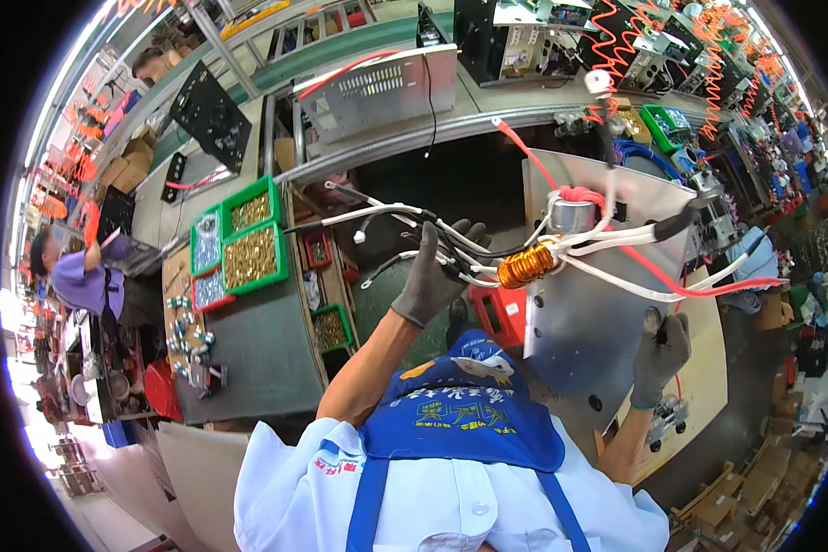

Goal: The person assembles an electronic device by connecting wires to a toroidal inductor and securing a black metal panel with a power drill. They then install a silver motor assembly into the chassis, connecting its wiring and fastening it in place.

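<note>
the grey-gloved left hand [437, 276] is raised at the loose ends of a bundle of white and black leads [465, 241]; its thumb stands apart from the fingers and the leads cross the hand, but whether they are pinched or merely rest there cannot be told. the grey-gloved right hand [662, 357] is beside the right edge of a grey sheet-metal panel [570, 336], fingers curled inward; whether anything is gripped cannot be established. the orange copper-wound coil [527, 267] is just right of the left hand, in front of the panel, with white leads passing on both sides. a silver cylindrical part [572, 217] is just above the coil, and a red lead [653, 267] runs toward the lower right. the step in hand is judged to be sorting and routing the leads. for good practice, the left hand should take the leads by their insulation, clear of the bare terminals, and separate them singly; the coil should not be made to bear any pull. the right hand would do well to steady the panel, mindful of its edges. crossed leads are judged the main risk, since several overlap near the coil.
</note>
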